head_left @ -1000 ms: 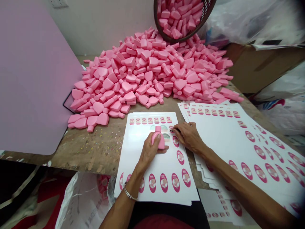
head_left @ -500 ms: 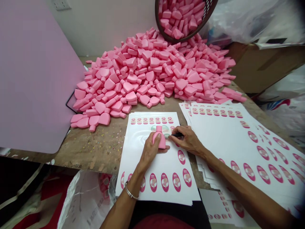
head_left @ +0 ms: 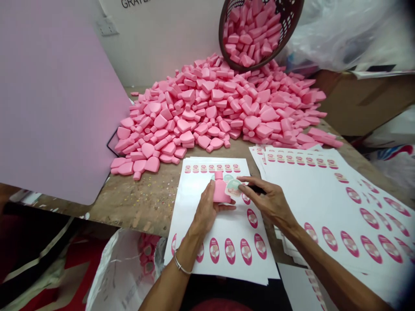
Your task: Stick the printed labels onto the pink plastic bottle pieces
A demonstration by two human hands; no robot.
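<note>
Pink plastic bottle (head_left: 220,192), white label sheet (head_left: 191,194) with rows of pink ovals, dark brown basket (head_left: 225,34), pale lilac board (head_left: 55,103)

Pink plastic bottles (head_left: 210,103) heaped beyond the left fingers (head_left: 212,190), stacked label sheets (head_left: 308,194) right of the right fingers (head_left: 249,183), worn wooden workbench (head_left: 129,203) to the left.

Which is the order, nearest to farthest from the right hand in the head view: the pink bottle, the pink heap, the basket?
From the right hand:
1. Pink bottle, to its left, in the left hand.
2. Heap of pink bottles, farther ahead on the table.
3. Brown basket, tipped at the heap's far side.
</note>
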